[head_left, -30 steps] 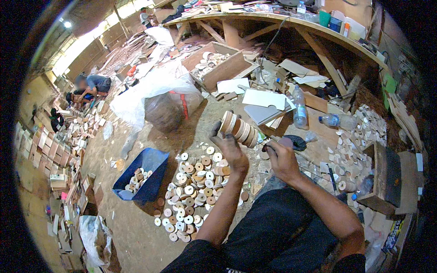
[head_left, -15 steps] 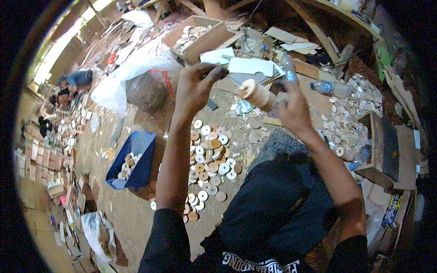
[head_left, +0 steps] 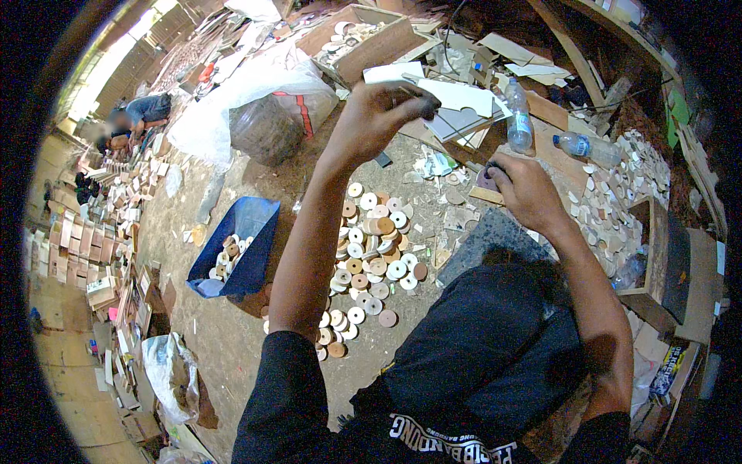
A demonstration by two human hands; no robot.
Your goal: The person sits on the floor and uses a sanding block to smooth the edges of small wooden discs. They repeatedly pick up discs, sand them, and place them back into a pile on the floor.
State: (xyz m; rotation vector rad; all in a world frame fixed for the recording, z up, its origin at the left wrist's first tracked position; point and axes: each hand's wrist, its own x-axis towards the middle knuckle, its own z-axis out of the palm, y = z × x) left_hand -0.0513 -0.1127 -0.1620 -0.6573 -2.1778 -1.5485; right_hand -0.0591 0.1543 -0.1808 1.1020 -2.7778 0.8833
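My left hand (head_left: 379,120) is raised over the pale flat boards (head_left: 456,100), thumb and fingers pinched together; what lies between the dark fingertips is too small to make out. Lower and to the right, my right hand (head_left: 529,189) has its thumb and fingers curled on a purplish round piece (head_left: 488,179), just above a light wood strip (head_left: 485,195). Below my left hand, a heap of round discs with centre holes (head_left: 379,247), white, tan and brown, covers the ground beside my left forearm.
A blue open container (head_left: 259,255) with discs inside stands on the left. Behind it are a clear plastic bag (head_left: 209,124) and a wooden box (head_left: 375,50) of pieces. Two plastic bottles (head_left: 519,116) lie at right, near scattered chips (head_left: 610,201). A person (head_left: 147,112) works far left.
The tan stack of discs that was in my right hand is out of sight. That hand has come down onto the purplish piece. The whole view has shifted slightly.
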